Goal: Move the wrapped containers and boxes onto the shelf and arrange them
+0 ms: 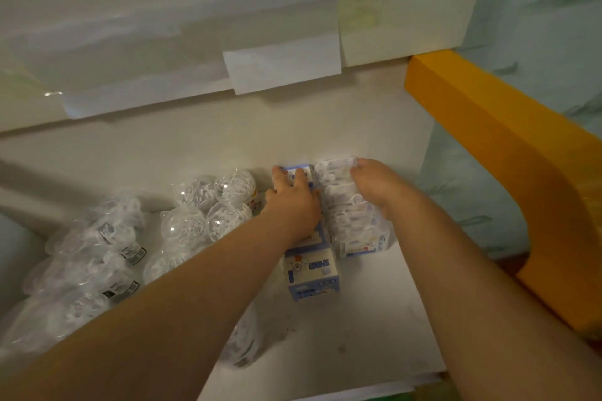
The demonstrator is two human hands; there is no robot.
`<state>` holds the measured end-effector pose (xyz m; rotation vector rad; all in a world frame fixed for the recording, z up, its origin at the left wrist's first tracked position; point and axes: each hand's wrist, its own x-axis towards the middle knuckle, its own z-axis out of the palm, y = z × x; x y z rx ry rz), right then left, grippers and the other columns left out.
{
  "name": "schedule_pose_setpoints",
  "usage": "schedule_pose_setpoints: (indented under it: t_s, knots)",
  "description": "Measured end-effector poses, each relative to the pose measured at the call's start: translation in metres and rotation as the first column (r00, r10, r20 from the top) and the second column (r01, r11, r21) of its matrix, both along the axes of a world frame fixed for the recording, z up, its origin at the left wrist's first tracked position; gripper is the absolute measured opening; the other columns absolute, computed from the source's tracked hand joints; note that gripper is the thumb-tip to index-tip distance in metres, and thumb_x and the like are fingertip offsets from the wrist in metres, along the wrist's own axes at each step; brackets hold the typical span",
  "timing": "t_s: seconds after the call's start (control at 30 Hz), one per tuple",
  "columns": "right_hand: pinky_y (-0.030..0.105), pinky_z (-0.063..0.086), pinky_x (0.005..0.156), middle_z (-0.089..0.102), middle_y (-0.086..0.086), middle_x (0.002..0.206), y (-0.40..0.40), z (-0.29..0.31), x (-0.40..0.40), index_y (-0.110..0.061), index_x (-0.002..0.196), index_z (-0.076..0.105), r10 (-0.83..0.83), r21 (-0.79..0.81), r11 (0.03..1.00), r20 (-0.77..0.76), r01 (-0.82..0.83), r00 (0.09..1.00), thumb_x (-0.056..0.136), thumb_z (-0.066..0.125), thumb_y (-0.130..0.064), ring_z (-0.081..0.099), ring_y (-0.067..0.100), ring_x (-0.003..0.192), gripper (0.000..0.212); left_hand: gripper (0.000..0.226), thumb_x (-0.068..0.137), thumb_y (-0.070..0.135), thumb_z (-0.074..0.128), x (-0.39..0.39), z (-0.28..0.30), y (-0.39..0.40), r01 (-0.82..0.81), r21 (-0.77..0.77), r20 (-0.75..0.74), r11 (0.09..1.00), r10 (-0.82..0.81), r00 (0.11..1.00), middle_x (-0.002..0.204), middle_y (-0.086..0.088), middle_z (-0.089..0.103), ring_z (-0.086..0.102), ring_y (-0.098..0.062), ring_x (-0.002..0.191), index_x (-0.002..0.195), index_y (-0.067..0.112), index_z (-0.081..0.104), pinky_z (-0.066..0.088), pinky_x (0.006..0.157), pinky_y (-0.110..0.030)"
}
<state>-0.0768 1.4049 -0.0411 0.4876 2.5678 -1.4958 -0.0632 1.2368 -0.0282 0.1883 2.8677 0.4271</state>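
Note:
A row of blue-and-white boxes (pixel 311 273) runs front to back on the white shelf (pixel 374 319). My left hand (pixel 293 202) lies on top of the row's far boxes, fingers spread over them. Right beside the row stands a clear wrapped pack of containers (pixel 345 221). My right hand (pixel 374 185) grips that pack's far right edge, fingers curled over it. Left of the boxes lie wrapped packs of round clear containers (pixel 215 208), filled with white sticks.
More wrapped packs with dark labels (pixel 97 254) lie at the shelf's left end. Another wrapped pack (pixel 242 345) sits under my left forearm near the front edge. An orange frame (pixel 508 156) borders the shelf on the right. Paper sheets (pixel 283 65) hang on the back wall.

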Motion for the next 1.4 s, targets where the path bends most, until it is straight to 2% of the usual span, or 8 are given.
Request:
schedule_pose_setpoints:
  t_s: [0.17,0.27,0.4,0.57,0.73,1.13,1.3,1.4]
  knots:
    - [0.031,0.047,0.084,0.052,0.009,0.142,-0.006,0.012,0.015,-0.017,0.147,0.041,-0.006,0.031,1.000,-0.009,0.006,1.000,0.104,0.032,-0.026,0.059,0.026,0.102,0.046,0.056,0.104,0.038,0.029,0.000,0.005,0.000,-0.002,0.000,0.014,1.000,0.002,1.000,0.161,-0.011,-0.017,0.017,-0.048,0.142,0.155,0.025,0.009,0.025,0.113,-0.054]
    - [0.036,0.040,0.101,0.044,0.010,0.149,-0.007,0.016,0.033,-0.015,0.150,0.035,-0.051,0.082,0.995,-0.040,0.054,0.998,0.104,0.032,-0.031,0.051,0.028,0.122,0.048,0.054,0.104,0.037,0.031,0.002,0.010,-0.005,0.069,-0.080,0.017,0.994,-0.068,0.998,0.162,-0.015,-0.013,0.012,-0.049,0.144,0.154,0.022,0.015,0.021,0.115,-0.054]
    - [0.037,0.041,0.099,0.046,0.006,0.147,-0.002,0.021,0.072,-0.019,0.147,0.036,-0.081,0.067,0.994,-0.064,0.085,0.995,0.102,0.033,-0.034,0.049,0.028,0.126,0.048,0.080,0.093,0.066,0.039,0.036,0.025,-0.018,0.266,-0.265,0.095,0.927,-0.249,0.964,0.162,-0.013,-0.018,-0.003,-0.048,0.147,0.156,0.031,0.006,0.016,0.117,-0.057]
    - [0.032,0.037,0.095,0.041,0.000,0.150,-0.003,0.018,0.116,-0.019,0.150,0.031,-0.050,-0.049,0.998,-0.059,0.047,0.997,0.099,0.046,-0.043,0.043,0.022,0.133,0.058,0.137,0.061,0.068,0.077,0.076,0.029,-0.031,0.388,-0.325,0.222,0.862,-0.329,0.918,0.157,-0.015,-0.031,0.056,-0.035,0.121,0.153,0.030,-0.018,0.047,0.099,-0.037]
    - [0.028,0.044,0.090,0.057,-0.017,0.116,-0.005,0.015,0.134,-0.031,0.127,0.049,0.072,-0.042,0.996,-0.154,-0.079,0.986,0.088,0.068,-0.025,0.055,0.007,0.112,0.044,0.121,0.071,0.042,0.080,0.079,0.017,-0.027,0.361,-0.349,0.091,0.865,-0.352,0.932,0.156,-0.025,-0.019,0.065,-0.034,0.097,0.154,0.025,-0.007,0.053,0.085,-0.036]
    - [0.034,0.051,0.086,0.064,-0.008,0.120,-0.011,0.007,0.139,-0.034,0.121,0.051,0.139,0.243,0.967,-0.271,-0.072,0.952,0.081,0.066,-0.028,0.062,0.017,0.106,0.043,0.124,0.071,0.045,0.080,0.083,0.014,-0.025,0.332,-0.310,0.054,0.891,-0.332,0.942,0.157,-0.025,-0.016,0.060,-0.037,0.113,0.155,0.021,-0.009,0.049,0.098,-0.038]
    - [0.037,0.048,0.092,0.051,0.004,0.134,-0.011,0.020,0.146,-0.020,0.135,0.044,0.243,0.561,0.826,-0.265,-0.056,0.933,0.080,0.071,-0.031,0.052,0.027,0.121,0.063,0.105,0.074,0.056,0.077,0.086,0.042,-0.035,0.290,-0.047,0.016,0.956,-0.290,0.957,0.155,-0.007,0.029,0.045,-0.026,0.132,0.153,0.018,0.019,0.042,0.103,-0.036]
    - [0.035,0.042,0.103,0.051,0.007,0.139,-0.013,0.037,0.149,-0.014,0.141,0.045,0.276,0.543,0.839,-0.373,-0.033,0.886,0.083,0.072,-0.032,0.048,0.026,0.127,0.066,0.075,0.085,0.059,0.063,0.096,0.055,-0.050,0.215,0.030,-0.186,0.976,-0.206,0.961,0.141,-0.002,0.050,0.050,-0.024,0.126,0.144,0.021,0.039,0.042,0.098,-0.035]
